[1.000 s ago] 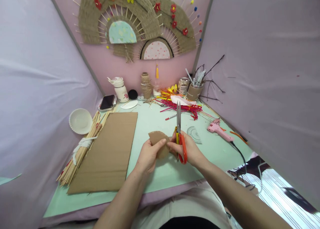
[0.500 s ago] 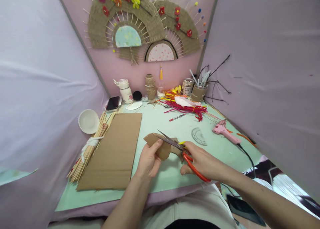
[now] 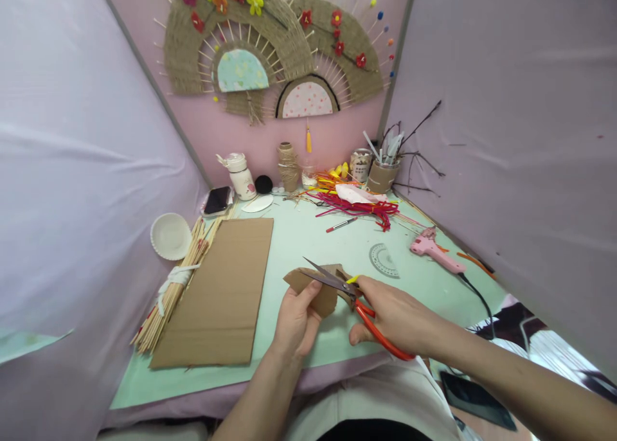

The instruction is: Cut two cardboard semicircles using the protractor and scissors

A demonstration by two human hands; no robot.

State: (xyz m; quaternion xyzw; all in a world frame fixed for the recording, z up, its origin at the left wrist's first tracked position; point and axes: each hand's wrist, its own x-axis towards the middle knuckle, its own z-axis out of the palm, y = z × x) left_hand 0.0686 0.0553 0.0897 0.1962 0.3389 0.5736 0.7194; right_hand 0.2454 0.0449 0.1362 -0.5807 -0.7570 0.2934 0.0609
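My left hand [image 3: 297, 319] pinches a small brown piece of cardboard [image 3: 324, 301] between thumb and fingers, above the front of the table. In my right hand [image 3: 390, 312] are scissors [image 3: 370, 325] with red-orange handles. Their dark blades are parted and reach left across the cardboard, the tips near my left thumb. A curved strip of cardboard [image 3: 343, 271] shows beside and behind the blades; whether it is still joined to the piece I cannot tell. Something small and yellow [image 3: 353, 279] shows by the scissors' pivot.
A large cardboard sheet [image 3: 219, 293] lies left, beside tied sticks [image 3: 166, 299] and a white bowl [image 3: 170, 236]. Right are a protractor [image 3: 384, 261] and a corded pink glue gun [image 3: 438, 251]. Red pipe cleaners [image 3: 357, 204], a pen [image 3: 341, 225], twine [image 3: 288, 166] and a bottle [image 3: 240, 176] sit farther back.
My left hand has shifted slightly right and turned the cardboard piece. The scissors have moved a little right and down, with their blades still parted.
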